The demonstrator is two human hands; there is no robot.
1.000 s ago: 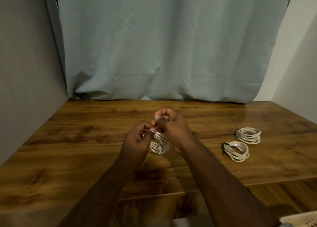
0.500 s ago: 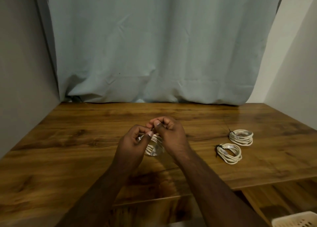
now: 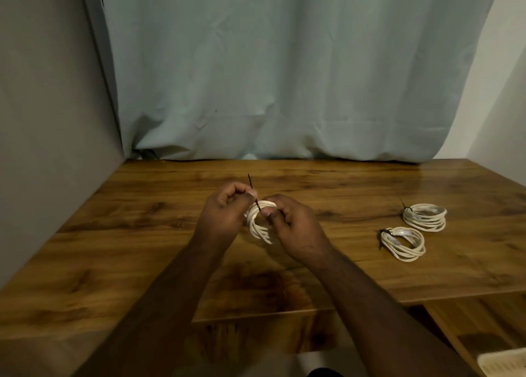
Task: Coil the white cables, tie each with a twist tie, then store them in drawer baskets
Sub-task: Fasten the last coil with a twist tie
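Note:
Above the middle of the wooden table (image 3: 142, 262) I hold a coiled white cable (image 3: 257, 224) between both hands. My left hand (image 3: 223, 215) pinches a thin dark twist tie (image 3: 252, 187) whose end sticks up past my fingers. The tie runs down to the top of the coil. My right hand (image 3: 296, 230) grips the coil's right side with thumb and curled fingers. Two other white coils lie on the table at the right, a nearer coil (image 3: 402, 242) and a farther coil (image 3: 424, 216), each bound with a dark tie.
A pale blue curtain (image 3: 284, 77) hangs behind the table, with walls at left and right. The corner of a white basket (image 3: 503, 364) shows at the bottom right, below the table's front edge.
My hands have drawn apart a little. The left hand has pulled the twist tie up and left, so its end now stands clear above the fingers. The coil has turned more upright.

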